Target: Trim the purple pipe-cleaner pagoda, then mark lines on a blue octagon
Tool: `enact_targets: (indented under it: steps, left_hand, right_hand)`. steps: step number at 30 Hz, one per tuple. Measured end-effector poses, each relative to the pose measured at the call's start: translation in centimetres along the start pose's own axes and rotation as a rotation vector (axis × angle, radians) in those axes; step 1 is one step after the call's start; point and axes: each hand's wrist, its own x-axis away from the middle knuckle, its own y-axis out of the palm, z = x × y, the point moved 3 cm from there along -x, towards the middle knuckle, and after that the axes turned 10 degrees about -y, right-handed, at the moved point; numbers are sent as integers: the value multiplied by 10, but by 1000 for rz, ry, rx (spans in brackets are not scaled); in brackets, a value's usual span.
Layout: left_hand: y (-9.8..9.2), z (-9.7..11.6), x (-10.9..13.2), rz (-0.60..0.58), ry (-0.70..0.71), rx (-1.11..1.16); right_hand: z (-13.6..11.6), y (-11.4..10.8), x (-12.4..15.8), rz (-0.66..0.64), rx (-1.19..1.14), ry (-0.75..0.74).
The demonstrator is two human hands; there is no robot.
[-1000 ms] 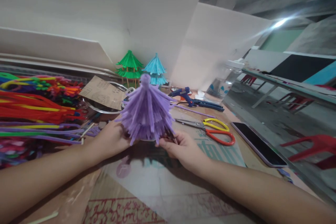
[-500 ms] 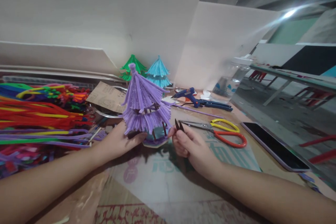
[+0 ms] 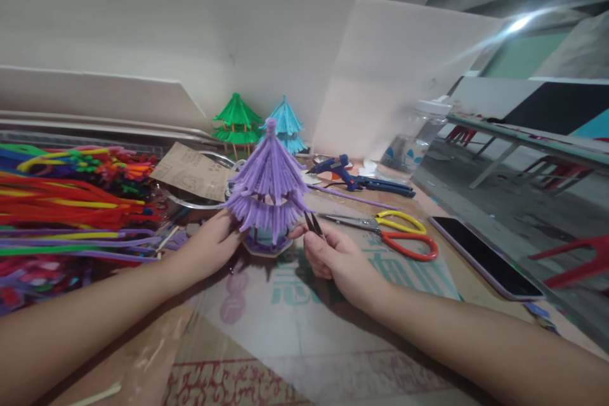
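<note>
A purple pipe-cleaner pavilion (image 3: 270, 187) with two fringed roof tiers stands upright in the middle, its base close to the table. My left hand (image 3: 219, 242) grips its left side, with the fingers partly hidden behind the base and lower roof. In my right hand (image 3: 330, 252) is a small tool with two dark pointed blades (image 3: 313, 224), the tips up and slightly apart. That hand is closed round the tool's lower part, and a finger reaches to the right edge of the pavilion's base.
Behind stand a green pavilion (image 3: 236, 115) and a blue one (image 3: 285, 119). Pipe cleaners (image 3: 61, 202) lie heaped at left. On the right are scissors (image 3: 409, 244), a glue gun (image 3: 340, 170), pliers (image 3: 385, 186), a phone (image 3: 485, 257) and a plastic jar (image 3: 412, 143).
The purple pavilion has turned and now stands straighter, its top further right in view. My left thumb has gone from the front of its base. My right hand still holds the dark-bladed tool.
</note>
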Motion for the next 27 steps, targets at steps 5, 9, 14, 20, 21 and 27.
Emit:
enact_targets:
  steps: [5,9,14,20,21,27]
  left_hand:
    - [-3,5,-1,-7,9,21]
    - [0,6,-3,-41,-9,31]
    - [2,3,-3,-42,24,67]
    - [-1,-1,3,-33,16,114]
    - [-2,0,3,-34,11,103]
    - [-4,4,4,-62,158,28]
  right_hand:
    - [-1,1,1,-6,17,2]
    - [-3,1,3,-14,-25,-22]
    - [-6,3,7,-44,-41,-22]
    - [2,4,10,-86,26,-42]
    - [3,4,10,-93,26,-41]
    - [3,6,8,-119,-59,23]
